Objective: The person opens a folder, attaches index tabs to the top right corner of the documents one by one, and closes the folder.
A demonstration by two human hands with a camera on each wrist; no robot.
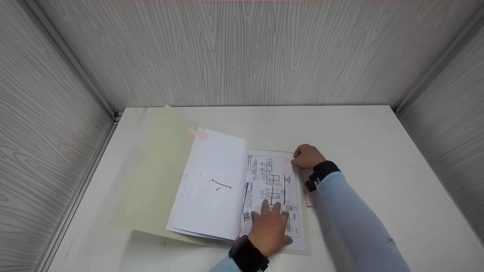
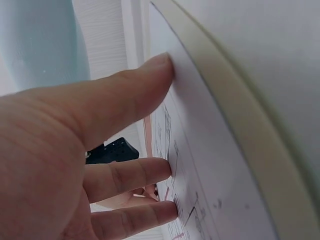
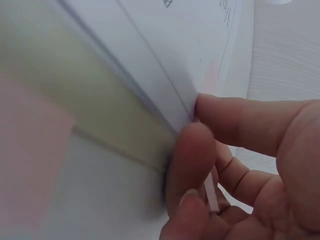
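An open booklet of white sheets in a pale yellow-green folder (image 1: 151, 181) lies on the white table. Its right-hand page (image 1: 278, 173) carries black technical drawings; the turned sheets (image 1: 211, 189) at left show a few red marks. My left hand (image 1: 269, 228) rests on the lower part of the drawing page, fingers spread, fingertips on the paper. At the page's upper right edge, my right hand (image 1: 308, 155) pinches a pink sticky tab (image 3: 212, 194) between thumb and fingers. Part of that tab lies on the page, and its other end sticks out under the fingers.
Another pink tab (image 1: 197, 133) sits on the top edge of the turned sheets. A pink piece (image 1: 310, 200) lies on the table under my right forearm, partly hidden. Grey wood-grain panels (image 1: 242, 53) stand behind the table and at both sides.
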